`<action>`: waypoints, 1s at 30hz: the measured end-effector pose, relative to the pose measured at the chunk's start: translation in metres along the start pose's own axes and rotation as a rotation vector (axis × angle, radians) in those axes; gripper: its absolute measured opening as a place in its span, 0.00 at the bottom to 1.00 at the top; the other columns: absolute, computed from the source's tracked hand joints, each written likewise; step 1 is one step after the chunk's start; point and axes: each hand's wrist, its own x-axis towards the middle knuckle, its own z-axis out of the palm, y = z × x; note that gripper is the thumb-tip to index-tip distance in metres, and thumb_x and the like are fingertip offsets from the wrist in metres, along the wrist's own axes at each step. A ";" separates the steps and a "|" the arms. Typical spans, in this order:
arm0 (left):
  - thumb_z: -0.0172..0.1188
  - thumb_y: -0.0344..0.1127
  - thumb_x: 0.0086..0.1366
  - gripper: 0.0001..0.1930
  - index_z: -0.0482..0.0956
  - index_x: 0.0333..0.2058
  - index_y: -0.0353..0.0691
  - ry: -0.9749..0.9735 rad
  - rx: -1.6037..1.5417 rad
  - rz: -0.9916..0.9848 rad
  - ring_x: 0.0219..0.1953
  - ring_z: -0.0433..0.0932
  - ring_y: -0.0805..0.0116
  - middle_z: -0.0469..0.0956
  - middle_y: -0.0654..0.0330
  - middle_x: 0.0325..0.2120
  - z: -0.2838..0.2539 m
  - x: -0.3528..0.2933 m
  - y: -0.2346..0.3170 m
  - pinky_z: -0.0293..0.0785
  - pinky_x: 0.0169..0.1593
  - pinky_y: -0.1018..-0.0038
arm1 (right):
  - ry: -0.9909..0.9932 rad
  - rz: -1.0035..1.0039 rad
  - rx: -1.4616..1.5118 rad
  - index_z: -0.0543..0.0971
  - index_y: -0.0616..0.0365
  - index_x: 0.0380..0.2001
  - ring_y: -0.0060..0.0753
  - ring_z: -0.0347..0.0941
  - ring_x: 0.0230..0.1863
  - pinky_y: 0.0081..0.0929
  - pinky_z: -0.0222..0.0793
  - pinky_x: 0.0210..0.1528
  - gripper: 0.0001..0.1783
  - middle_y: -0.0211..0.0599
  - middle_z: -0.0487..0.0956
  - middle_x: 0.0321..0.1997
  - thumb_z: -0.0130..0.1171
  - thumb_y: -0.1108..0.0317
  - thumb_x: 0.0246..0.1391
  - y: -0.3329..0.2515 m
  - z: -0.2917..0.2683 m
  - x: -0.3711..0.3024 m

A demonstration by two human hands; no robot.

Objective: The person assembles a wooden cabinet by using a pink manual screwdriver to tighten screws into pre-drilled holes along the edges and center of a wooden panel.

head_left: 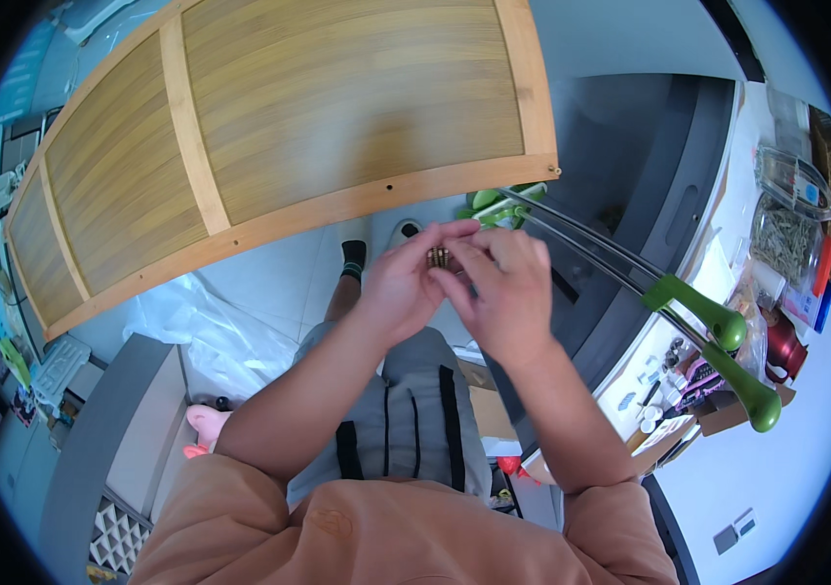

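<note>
While the left hand (402, 280) cups 1 small, dark-gold, ridged piece (438, 257) against its inner side, the right hand (510, 300) bends its thumb around it; whether it pinches, I cannot tell.

Head-worn fisheye looking down over the shirt (396, 531), pretty close to the left hand (400, 278) and right hand (511, 288). Super wide, catches the far wooden panel (337, 88) too.

1. Small brassy object (437, 257) between left hand (399, 283) and right hand (508, 292): partly covered by fingers (475, 261), too small to identify.
2. Wooden panel (337, 88): top cut off by picture edge.
3. Pink item (206, 425): partly behind left forearm (303, 395).
</note>
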 end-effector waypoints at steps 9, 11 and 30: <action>0.36 0.42 0.72 0.23 0.68 0.53 0.30 0.029 0.010 0.077 0.49 0.74 0.64 0.75 0.52 0.47 -0.010 -0.019 0.021 0.69 0.54 0.69 | -0.086 0.035 0.156 0.76 0.54 0.28 0.37 0.70 0.35 0.34 0.63 0.38 0.09 0.31 0.73 0.29 0.64 0.70 0.39 -0.009 0.027 0.009; 0.39 0.42 0.71 0.20 0.72 0.48 0.32 0.019 -0.005 0.087 0.46 0.76 0.64 0.78 0.55 0.41 -0.011 -0.018 0.025 0.71 0.51 0.69 | -0.087 0.042 0.190 0.76 0.55 0.27 0.38 0.70 0.34 0.34 0.64 0.38 0.08 0.33 0.73 0.28 0.63 0.72 0.39 -0.011 0.024 0.012; 0.63 0.37 0.61 0.09 0.78 0.30 0.37 0.408 0.567 0.486 0.24 0.62 0.85 0.68 0.73 0.20 -0.015 -0.002 0.023 0.57 0.26 0.83 | 0.180 0.366 0.699 0.79 0.62 0.30 0.22 0.75 0.25 0.20 0.71 0.29 0.07 0.34 0.80 0.28 0.65 0.76 0.45 -0.002 0.043 0.056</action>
